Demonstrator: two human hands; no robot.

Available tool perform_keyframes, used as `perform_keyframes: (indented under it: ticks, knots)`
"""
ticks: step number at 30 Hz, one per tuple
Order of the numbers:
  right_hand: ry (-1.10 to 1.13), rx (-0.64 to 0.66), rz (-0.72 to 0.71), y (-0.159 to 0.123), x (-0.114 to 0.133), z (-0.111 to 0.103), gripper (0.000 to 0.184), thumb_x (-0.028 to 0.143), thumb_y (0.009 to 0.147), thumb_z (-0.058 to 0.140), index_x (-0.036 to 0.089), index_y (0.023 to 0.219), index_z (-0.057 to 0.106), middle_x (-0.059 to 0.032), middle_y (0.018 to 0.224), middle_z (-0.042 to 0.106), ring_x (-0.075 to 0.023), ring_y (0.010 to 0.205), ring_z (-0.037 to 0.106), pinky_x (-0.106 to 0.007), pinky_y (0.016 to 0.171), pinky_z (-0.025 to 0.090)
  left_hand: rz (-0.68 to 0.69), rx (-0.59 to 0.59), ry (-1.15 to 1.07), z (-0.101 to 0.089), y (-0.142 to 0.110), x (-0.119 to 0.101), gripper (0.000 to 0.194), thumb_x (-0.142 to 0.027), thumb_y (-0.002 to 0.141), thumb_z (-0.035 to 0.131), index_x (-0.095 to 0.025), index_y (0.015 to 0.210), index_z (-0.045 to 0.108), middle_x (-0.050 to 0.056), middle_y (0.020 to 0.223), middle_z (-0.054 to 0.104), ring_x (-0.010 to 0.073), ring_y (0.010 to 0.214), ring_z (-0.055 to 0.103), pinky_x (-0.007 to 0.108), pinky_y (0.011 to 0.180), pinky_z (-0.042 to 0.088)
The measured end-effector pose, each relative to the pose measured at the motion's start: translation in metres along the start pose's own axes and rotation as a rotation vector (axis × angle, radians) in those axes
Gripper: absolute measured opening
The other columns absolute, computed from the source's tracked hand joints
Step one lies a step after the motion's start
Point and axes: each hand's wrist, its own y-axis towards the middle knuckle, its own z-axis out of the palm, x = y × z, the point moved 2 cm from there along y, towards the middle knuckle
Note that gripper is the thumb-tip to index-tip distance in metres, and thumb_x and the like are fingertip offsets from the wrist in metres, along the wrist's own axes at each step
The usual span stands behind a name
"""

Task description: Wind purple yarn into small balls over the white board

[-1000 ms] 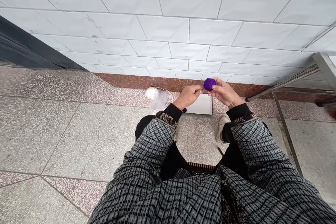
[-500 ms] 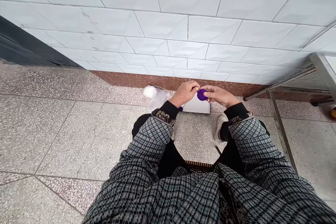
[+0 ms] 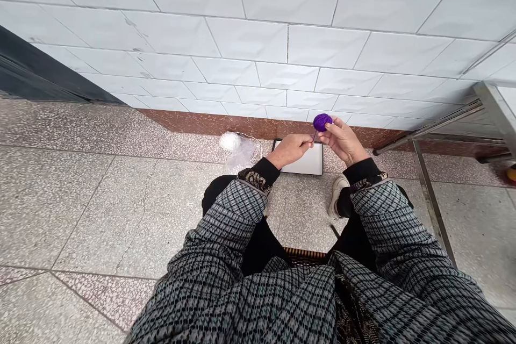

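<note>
A small purple ball of yarn (image 3: pixel 322 122) is gripped in my right hand (image 3: pixel 342 140), thumb on its near side and fingers behind. My left hand (image 3: pixel 291 149) is closed in a pinch, lower and to the left. From the ball a short purple strand (image 3: pixel 314 136) runs down into its fingertips. Beneath both hands a shallow white tray with a dark rim (image 3: pixel 306 165) lies on the floor, its left part covered by my left hand. Left of it a white ball of yarn (image 3: pixel 230 141) rests beside a clear plastic bag (image 3: pixel 242 157).
A tiled wall (image 3: pixel 250 80) with a reddish-brown base strip rises just beyond the hands. To the right stands a metal-framed table (image 3: pixel 429 193). My shoe (image 3: pixel 337 193) is on the speckled floor beside the tray, and a dark panel (image 3: pixel 48 72) is at the far left.
My right hand has lifted the purple ball up and to the right and turned it. My left hand has shifted slightly right and down, and the strand between the hands now shows.
</note>
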Motion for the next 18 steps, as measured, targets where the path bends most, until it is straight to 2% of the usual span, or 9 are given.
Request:
perform_keyframes:
  ticks: [2, 4, 6, 8, 11, 13, 15, 18]
  knots:
    - [-0.139, -0.08, -0.004, 0.002, -0.003, -0.003, 0.04, 0.025, 0.074, 0.082, 0.023, 0.097, 0.049, 0.0032, 0.08, 0.065, -0.0093, 0.061, 0.062, -0.021, 0.056, 0.052, 0.057, 0.061, 0.004, 0.001, -0.001, -0.003, 0.017, -0.015, 0.09, 0.054, -0.015, 0.083, 0.069, 0.001, 0.078, 0.068, 0.0153, 0.075, 0.06, 0.027, 0.075, 0.044]
    - [-0.359, -0.078, 0.057, 0.002, -0.006, -0.004, 0.034, 0.015, 0.076, 0.078, 0.022, 0.094, 0.051, 0.0028, 0.076, 0.063, -0.0089, 0.056, 0.058, -0.021, 0.051, 0.048, 0.076, 0.062, 0.005, -0.001, -0.001, -0.005, 0.016, -0.016, 0.09, 0.054, -0.015, 0.081, 0.068, 0.002, 0.078, 0.068, 0.0152, 0.074, 0.059, 0.027, 0.074, 0.043]
    - [-0.541, 0.019, 0.154, -0.001, -0.007, -0.002, 0.03, 0.009, 0.076, 0.075, 0.02, 0.094, 0.054, 0.0013, 0.076, 0.064, -0.0096, 0.055, 0.056, -0.022, 0.049, 0.046, 0.062, 0.003, -0.001, -0.007, 0.0, -0.005, 0.016, -0.015, 0.09, 0.053, -0.015, 0.08, 0.066, 0.003, 0.081, 0.068, 0.0156, 0.078, 0.06, 0.028, 0.076, 0.044]
    - [-0.6, 0.177, 0.235, -0.007, -0.005, 0.002, 0.027, 0.007, 0.076, 0.073, 0.019, 0.095, 0.058, 0.0001, 0.077, 0.064, -0.0101, 0.057, 0.057, -0.022, 0.049, 0.046, 0.033, -0.06, -0.014, -0.014, 0.0, -0.004, 0.016, -0.014, 0.089, 0.052, -0.015, 0.08, 0.064, 0.004, 0.084, 0.069, 0.0159, 0.081, 0.06, 0.028, 0.079, 0.045]
    - [-0.496, 0.42, 0.291, -0.018, 0.002, 0.008, 0.027, 0.013, 0.077, 0.073, 0.018, 0.101, 0.062, -0.0002, 0.081, 0.067, -0.0087, 0.058, 0.057, -0.022, 0.052, 0.048, 0.008, -0.075, -0.049, -0.021, 0.001, -0.002, 0.015, -0.012, 0.09, 0.05, -0.015, 0.079, 0.062, 0.004, 0.084, 0.067, 0.0153, 0.081, 0.059, 0.028, 0.081, 0.045]
    - [-0.346, 0.485, 0.266, -0.021, 0.008, 0.009, 0.032, 0.021, 0.076, 0.076, 0.019, 0.104, 0.061, 0.0008, 0.082, 0.068, -0.0081, 0.056, 0.056, -0.022, 0.053, 0.049, -0.021, -0.059, -0.075, -0.02, 0.001, -0.001, 0.016, -0.013, 0.091, 0.05, -0.015, 0.079, 0.06, 0.003, 0.082, 0.066, 0.0148, 0.078, 0.058, 0.028, 0.078, 0.045]
    - [-0.173, 0.43, 0.182, -0.019, 0.012, 0.007, 0.042, 0.029, 0.073, 0.081, 0.021, 0.106, 0.058, 0.0018, 0.082, 0.067, -0.0085, 0.057, 0.058, -0.023, 0.055, 0.051, -0.063, -0.049, -0.083, -0.016, 0.002, 0.0, 0.017, -0.016, 0.092, 0.049, -0.015, 0.078, 0.059, 0.002, 0.078, 0.063, 0.0145, 0.075, 0.056, 0.027, 0.073, 0.043]
    - [0.005, 0.194, 0.005, -0.01, 0.014, -0.001, 0.048, 0.04, 0.071, 0.084, 0.024, 0.104, 0.054, 0.0014, 0.087, 0.067, -0.0094, 0.064, 0.061, -0.023, 0.061, 0.055, -0.048, -0.01, -0.083, -0.007, 0.003, -0.002, 0.017, -0.018, 0.091, 0.05, -0.016, 0.076, 0.059, 0.0, 0.073, 0.06, 0.0143, 0.073, 0.054, 0.027, 0.072, 0.041]
